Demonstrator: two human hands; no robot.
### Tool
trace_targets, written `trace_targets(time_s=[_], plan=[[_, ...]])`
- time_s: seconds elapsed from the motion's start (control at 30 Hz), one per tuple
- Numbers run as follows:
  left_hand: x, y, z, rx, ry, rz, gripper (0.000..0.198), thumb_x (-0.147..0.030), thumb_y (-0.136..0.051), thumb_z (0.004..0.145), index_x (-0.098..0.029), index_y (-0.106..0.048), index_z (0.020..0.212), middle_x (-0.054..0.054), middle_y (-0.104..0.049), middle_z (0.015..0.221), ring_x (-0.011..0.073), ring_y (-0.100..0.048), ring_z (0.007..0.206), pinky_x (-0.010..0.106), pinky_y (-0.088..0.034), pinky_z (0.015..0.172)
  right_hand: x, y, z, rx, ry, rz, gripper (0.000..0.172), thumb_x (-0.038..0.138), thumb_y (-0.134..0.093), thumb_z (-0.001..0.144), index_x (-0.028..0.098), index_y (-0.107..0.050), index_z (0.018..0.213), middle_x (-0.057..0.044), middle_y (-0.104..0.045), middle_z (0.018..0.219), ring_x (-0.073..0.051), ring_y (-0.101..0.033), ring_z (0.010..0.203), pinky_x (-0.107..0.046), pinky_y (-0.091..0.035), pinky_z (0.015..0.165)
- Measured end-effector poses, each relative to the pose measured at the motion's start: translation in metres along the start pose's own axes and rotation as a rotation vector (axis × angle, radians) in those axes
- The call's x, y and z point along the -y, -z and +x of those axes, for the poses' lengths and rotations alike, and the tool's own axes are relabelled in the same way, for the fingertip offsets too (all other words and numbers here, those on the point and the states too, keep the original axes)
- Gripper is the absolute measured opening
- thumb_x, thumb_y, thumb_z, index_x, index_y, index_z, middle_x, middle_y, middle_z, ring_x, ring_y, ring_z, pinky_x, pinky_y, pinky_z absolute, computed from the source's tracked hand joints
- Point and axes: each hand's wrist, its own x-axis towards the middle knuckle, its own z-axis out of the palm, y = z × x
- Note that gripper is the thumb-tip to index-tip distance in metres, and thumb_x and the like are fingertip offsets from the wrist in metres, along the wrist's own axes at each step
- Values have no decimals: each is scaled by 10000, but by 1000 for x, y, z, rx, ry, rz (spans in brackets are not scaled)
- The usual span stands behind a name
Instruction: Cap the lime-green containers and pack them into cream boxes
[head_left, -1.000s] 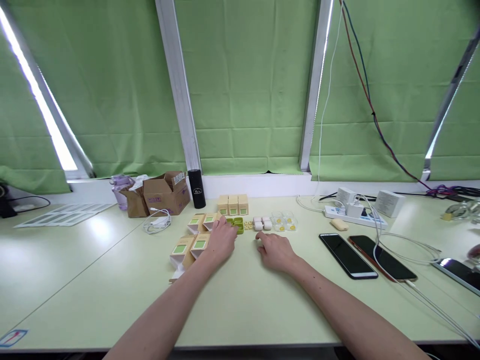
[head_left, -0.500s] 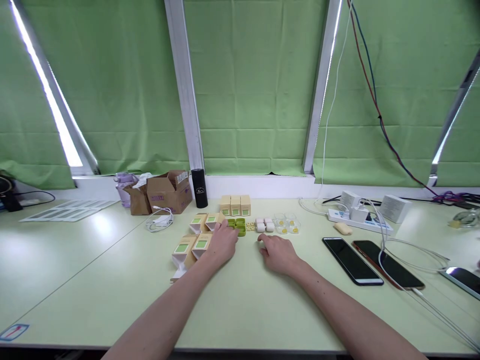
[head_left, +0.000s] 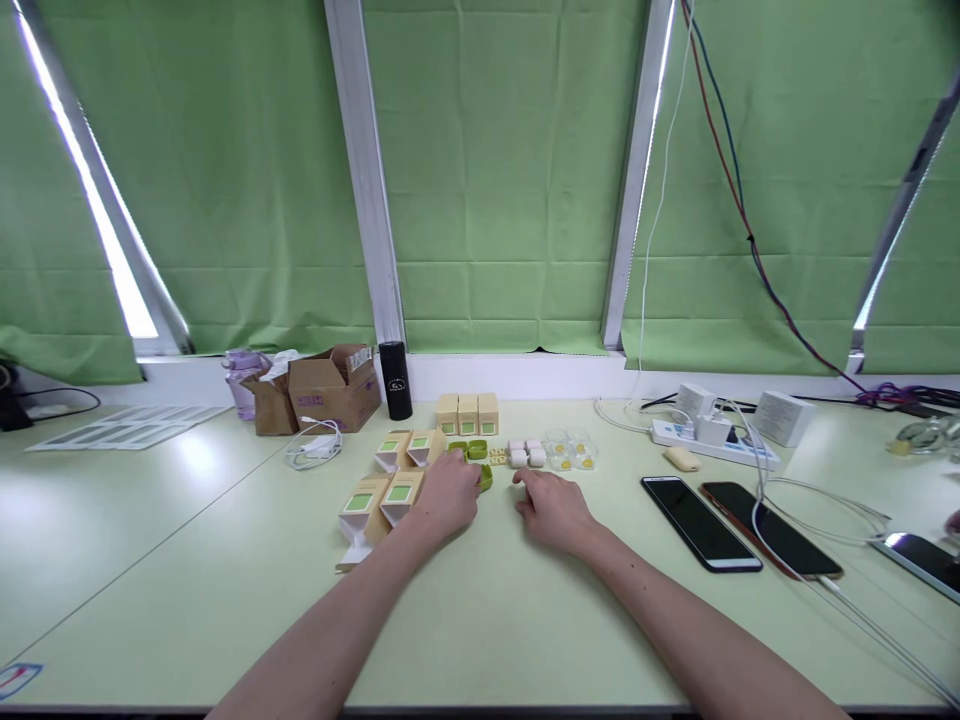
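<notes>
Your left hand [head_left: 450, 495] is at the nearest green container [head_left: 487, 478], right of the cartons [head_left: 403, 490]; whether it grips, I cannot tell. Your right hand [head_left: 553, 508], loosely open, is near the white pieces [head_left: 518, 458] on the tabletop [head_left: 517, 620]

Up on the person's head rides the single camera, looking forward and down across a broad, pale-green, smooth-topped table [head_left: 487, 630], its near edge low in view (a wide sweep, this!), and on to tall green fabric blinds [head_left: 495, 180] beyond.
</notes>
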Motion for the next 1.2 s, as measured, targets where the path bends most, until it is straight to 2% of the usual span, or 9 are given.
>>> trace_targets(time_s=[0.13, 0.23, 0.33, 0.43, 0.6, 0.7, 0.83, 0.93, 1.2], plan=[[-9, 5, -3, -18, -65, 5, 256, -115, -536, 904, -186, -669, 698, 109, -610, 776, 264, -587, 813, 361, -396, 684, -2, -2, 2, -84, -20, 141, 357, 222, -627, 903, 247, -577, 1256, -68, -688, 1272, -217, -671, 1022, -303, -418, 759], [-18, 7, -7, -42, -158, -31, 277, -105, -511, 921, -190, -655, 700, 94, -577, 732, 250, -565, 787, 364, -379, 682, -5, -5, 4, -150, -14, 278, 429, 253, -675, 895, 257, -541, 1303, -58, -654, 1341, -187, -674, 974, -306, -451, 789], [-24, 6, -9, -65, -253, -63, 282, -114, -496, 937, -204, -649, 719, 86, -576, 701, 257, -555, 810, 385, -381, 717, -8, -9, 7, -192, 53, 378, 462, 231, -710, 868, 253, -545, 1300, -52, -675, 1288, -182, -672, 981, -313, -485, 830], [-25, 6, -11, -106, -311, -94, 276, -93, -477, 941, -216, -658, 773, 78, -605, 702, 260, -551, 837, 406, -388, 764, -11, -13, 11, -229, 95, 439, 418, 199, -718, 841, 248, -585, 1234, -40, -700, 1177, -187, -667, 962, -312, -514, 797], [-16, 13, -14, -288, -299, -208, 200, -137, -566, 910, -207, -664, 1070, 101, -691, 937, 293, -552, 987, 436, -439, 861, -11, -14, 12, -334, 133, 555, 406, 188, -687, 826, 254, -587, 1214, -46, -687, 1185, -195, -659, 974, -309, -552, 745], [-11, 17, -14, -372, -275, -256, 321, -169, -629, 873, -218, -608, 1189, 106, -691, 1113, 323, -530, 1132, 496, -433, 999, -8, -10, 9, -369, 133, 631, 402, 211, -649, 844, 257, -562, 1233, -65, -663, 1274, -200, -658, 1005, -305, -568, 721], [-7, 15, -12, -404, -302, -310, 488, -201, -665, 870, -234, -503, 1329, 107, -635, 1314, 324, -511, 1232, 540, -386, 1123, -3, -5, 6, -406, 135, 709, 433, 230, -633, 844, 267, -517, 1259, -67, -650, 1306, -204, -649, 1041, -306, -578, 733], [-6, 10, -12, -424, -342, -349, 509, -183, -656, 890, -255, -469, 1358, 104, -633, 1337, 307, -506, 1256, 547, -387, 1148, -2, -4, 4, -428, 148, 734, 457, 238, -639, 838, 265, -489, 1269, -73, -653, 1297, -210, -646, 1056, -309, -580, 735], [-6, 4, -11, -440, -352, -415, 425, -162, -601, 939, -265, -516, 1343, 87, -699, 1217, 303, -512, 1238, 547, -479, 1061, 2, -4, 3, -411, 146, 695, 434, 271, -624, 875, 273, -456, 1275, -92, -629, 1328, -215, -656, 1087, -313, -588, 744]])
